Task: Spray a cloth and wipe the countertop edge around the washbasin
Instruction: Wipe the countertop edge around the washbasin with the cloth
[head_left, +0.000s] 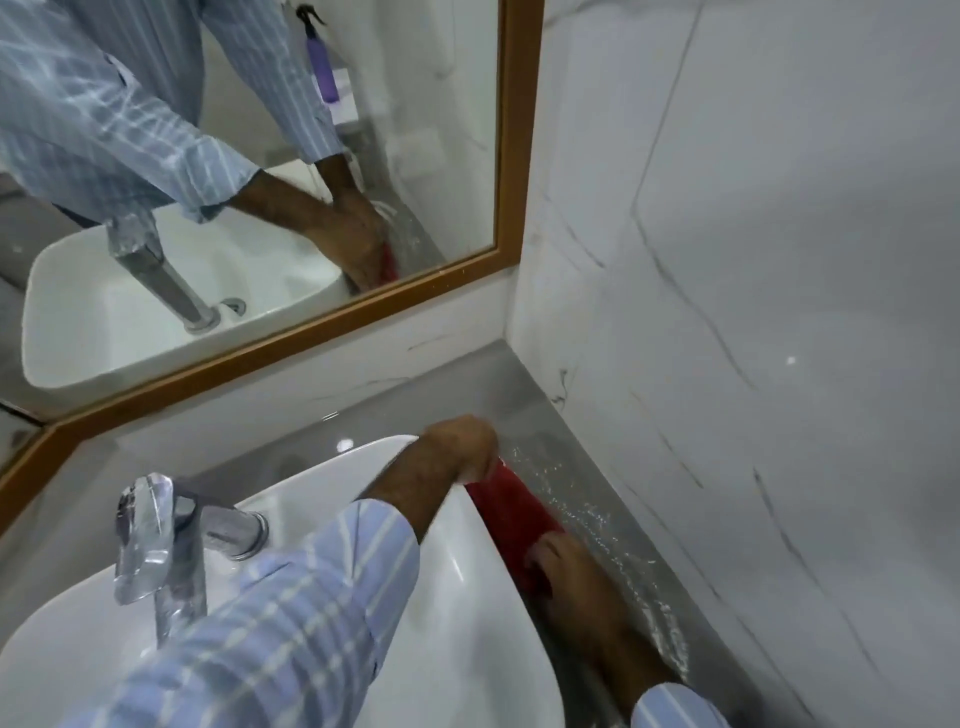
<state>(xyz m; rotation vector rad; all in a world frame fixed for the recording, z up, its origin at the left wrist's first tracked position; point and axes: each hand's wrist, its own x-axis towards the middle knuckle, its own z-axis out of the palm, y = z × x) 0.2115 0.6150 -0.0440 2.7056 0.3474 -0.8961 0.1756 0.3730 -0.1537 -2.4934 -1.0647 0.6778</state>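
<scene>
Red cloth (511, 512) stretched lengthwise along narrow grey counter (597, 499) strip between basin (467, 571) rim and marble wall (727, 312). Left hand (465, 441) grips far end, crossing over basin; right hand (553, 556) presses near end, fingers curled on cloth. Long axis follows strip, near to far. Droplets on counter just beside cloth, wall side. Likely next: slide cloth along strip.

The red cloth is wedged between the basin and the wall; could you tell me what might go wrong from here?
1. The red cloth may bunch in the narrow gap beside the washbasin, leaving droplets on the countertop.
2. The left hand reaches across the basin, so its sleeve could bump the tap.
</scene>
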